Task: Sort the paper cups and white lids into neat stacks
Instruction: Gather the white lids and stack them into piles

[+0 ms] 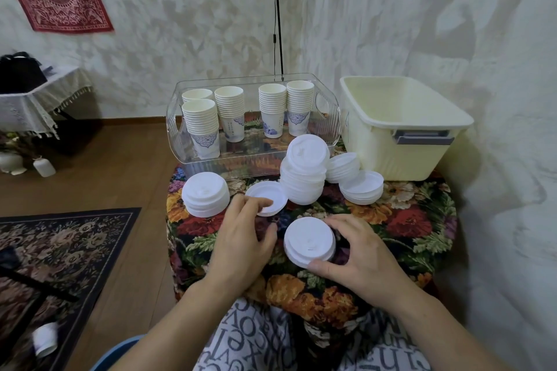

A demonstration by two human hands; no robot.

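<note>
Several stacks of paper cups [231, 111] stand upright in a clear plastic tray [177, 117] at the back of the table. White lids lie in front: a short stack at the left [205, 194], an upturned lid [266, 197], a tall stack [304, 172], a tilted stack [343, 167] and an upturned pile [361, 188]. My right hand [358, 253] curls around a small lid stack [309, 241] near the front. My left hand [244, 232] rests beside it, its fingertips touching the upturned lid's rim.
A cream plastic tub [401, 129] stands at the back right against the wall. The small table has a floral cloth [407, 220]. The floor at left has a patterned rug [60, 250] and a fallen cup [45, 339].
</note>
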